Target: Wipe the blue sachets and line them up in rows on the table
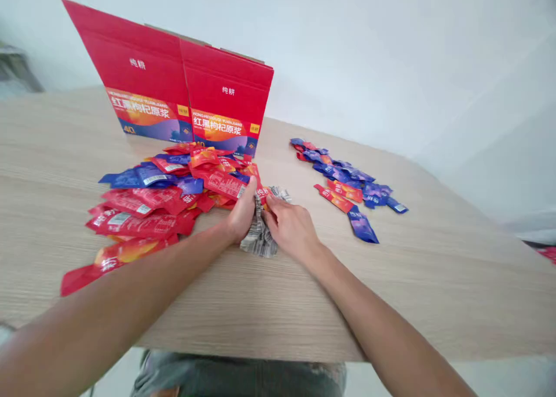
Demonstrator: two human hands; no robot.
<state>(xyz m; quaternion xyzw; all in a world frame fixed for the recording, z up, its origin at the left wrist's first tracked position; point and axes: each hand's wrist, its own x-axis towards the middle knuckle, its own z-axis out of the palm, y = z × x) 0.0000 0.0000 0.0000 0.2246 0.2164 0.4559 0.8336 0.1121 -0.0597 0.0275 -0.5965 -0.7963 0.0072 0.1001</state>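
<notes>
Plain packing station: wood-grain table [434, 281], bare white wall [391, 50] across the top, two red printed cartons [191, 96] upper left, and loose sachets [147, 206] heaped centre-left.

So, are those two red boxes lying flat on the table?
No, both red boxes stand upright on the table, just behind the big pile of sachets.

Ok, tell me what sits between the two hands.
In the head view, a bunch of sachets, silvery backs showing, is pinched between the left hand and right hand.
</notes>
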